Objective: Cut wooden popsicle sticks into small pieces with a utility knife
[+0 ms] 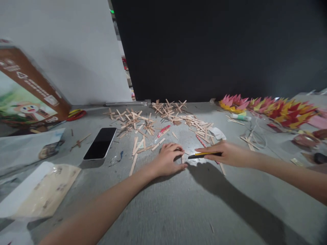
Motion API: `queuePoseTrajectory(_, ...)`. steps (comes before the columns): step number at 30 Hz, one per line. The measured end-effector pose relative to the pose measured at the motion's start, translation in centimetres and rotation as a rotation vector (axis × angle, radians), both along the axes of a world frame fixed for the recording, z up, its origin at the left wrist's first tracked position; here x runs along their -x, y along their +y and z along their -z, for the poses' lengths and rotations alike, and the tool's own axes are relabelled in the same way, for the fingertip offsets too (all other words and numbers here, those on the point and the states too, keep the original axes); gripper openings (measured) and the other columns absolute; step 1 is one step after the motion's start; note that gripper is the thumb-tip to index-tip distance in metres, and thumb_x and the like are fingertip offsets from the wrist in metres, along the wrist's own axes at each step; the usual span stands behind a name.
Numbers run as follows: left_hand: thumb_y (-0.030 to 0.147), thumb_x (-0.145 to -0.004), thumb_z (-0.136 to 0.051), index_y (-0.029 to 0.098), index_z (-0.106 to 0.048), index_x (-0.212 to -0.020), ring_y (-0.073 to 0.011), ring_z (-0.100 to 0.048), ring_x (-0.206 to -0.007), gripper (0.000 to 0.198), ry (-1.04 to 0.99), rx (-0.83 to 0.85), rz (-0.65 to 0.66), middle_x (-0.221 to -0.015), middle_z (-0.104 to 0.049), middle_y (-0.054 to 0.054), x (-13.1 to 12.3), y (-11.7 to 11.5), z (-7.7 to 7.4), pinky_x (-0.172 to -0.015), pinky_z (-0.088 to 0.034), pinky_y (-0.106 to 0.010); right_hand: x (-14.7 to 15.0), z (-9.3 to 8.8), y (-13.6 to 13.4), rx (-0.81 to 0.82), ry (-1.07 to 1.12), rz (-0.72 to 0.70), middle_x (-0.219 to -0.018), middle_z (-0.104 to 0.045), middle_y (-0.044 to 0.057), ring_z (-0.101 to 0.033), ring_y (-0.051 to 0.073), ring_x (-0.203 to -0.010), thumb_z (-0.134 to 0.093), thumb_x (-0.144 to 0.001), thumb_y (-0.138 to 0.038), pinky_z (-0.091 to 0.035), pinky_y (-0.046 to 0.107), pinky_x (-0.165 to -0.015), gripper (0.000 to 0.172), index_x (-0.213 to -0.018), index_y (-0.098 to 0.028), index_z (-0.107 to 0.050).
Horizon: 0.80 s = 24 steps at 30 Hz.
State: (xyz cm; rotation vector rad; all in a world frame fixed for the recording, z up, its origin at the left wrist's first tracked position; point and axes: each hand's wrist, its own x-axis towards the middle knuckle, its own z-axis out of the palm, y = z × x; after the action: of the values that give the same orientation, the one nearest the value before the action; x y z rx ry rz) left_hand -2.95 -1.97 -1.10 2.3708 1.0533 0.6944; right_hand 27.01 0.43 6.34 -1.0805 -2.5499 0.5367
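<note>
My left hand [169, 159] rests on the grey tabletop, thumb and fingers curled around the two ends of a short wooden craft stick [182, 159]. From the right, my right hand [227, 153] grips a black and yellow utility knife [204, 154]. Its tip points left and sits just beside the stick; I cannot tell whether they touch. Several loose craft sticks [200, 126] lie beyond the knife. Behind my left hand are more sticks [139, 146] and a red wrapper [163, 130].
Crossed-stick pieces [133, 120] are heaped toward the black panel [217, 51]. A phone [100, 143] lies left, near a paper packet [48, 190] and a brown box [30, 88]. Pink and yellow paper petals [286, 110], a glue stick [240, 117] and a white cable [258, 134] are right.
</note>
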Motion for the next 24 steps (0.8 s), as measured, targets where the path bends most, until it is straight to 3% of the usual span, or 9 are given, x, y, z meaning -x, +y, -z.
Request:
queuePoseTrajectory(3,0.046,-0.086,-0.083,0.025,-0.077,-0.118,-0.0307,-0.058,-0.131,0.039,-0.010,0.009,-0.002,-0.133,-0.069,-0.009,0.0,0.2,0.5,-0.115,-0.035,-0.049,0.8,0.4,0.4,0.045,-0.099,-0.125,-0.078,-0.080,-0.001,-0.058,0.011,-0.050,-0.056,-0.106,-0.041,-0.045,0.023,-0.054,0.036,-0.138,-0.035,-0.074)
queuePoseTrajectory(8,0.049,-0.081,-0.087,0.025,-0.072,-0.131,-0.0326,-0.056,-0.134,0.057,-0.019,0.030,-0.019,-0.139,-0.068,-0.009,0.1,0.3,0.9,-0.115,-0.037,-0.047,1.5,1.0,0.6,0.010,-0.079,-0.135,-0.089,-0.085,0.001,-0.068,0.015,-0.057,-0.057,-0.106,-0.038,-0.050,0.025,-0.059,0.035,-0.136,-0.033,-0.075)
queuePoseTrajectory(15,0.051,-0.083,-0.086,0.025,-0.073,-0.128,-0.0314,-0.056,-0.132,0.053,0.027,0.032,-0.002,-0.137,-0.067,-0.008,0.1,0.3,0.6,-0.116,-0.037,-0.047,2.0,1.2,0.3,0.070,-0.107,-0.154,-0.107,-0.085,0.002,-0.073,0.013,-0.067,-0.055,-0.107,-0.032,-0.049,0.023,-0.064,0.037,-0.141,-0.032,-0.072)
queuePoseTrajectory(24,0.050,-0.083,-0.086,0.025,-0.074,-0.126,-0.0299,-0.056,-0.130,0.050,0.048,0.014,-0.009,-0.136,-0.068,-0.006,0.1,0.3,0.4,-0.115,-0.039,-0.045,1.9,1.6,0.5,0.081,-0.154,-0.155,-0.105,-0.085,0.005,-0.071,0.012,-0.065,-0.053,-0.108,-0.032,-0.045,0.023,-0.064,0.038,-0.141,-0.030,-0.072)
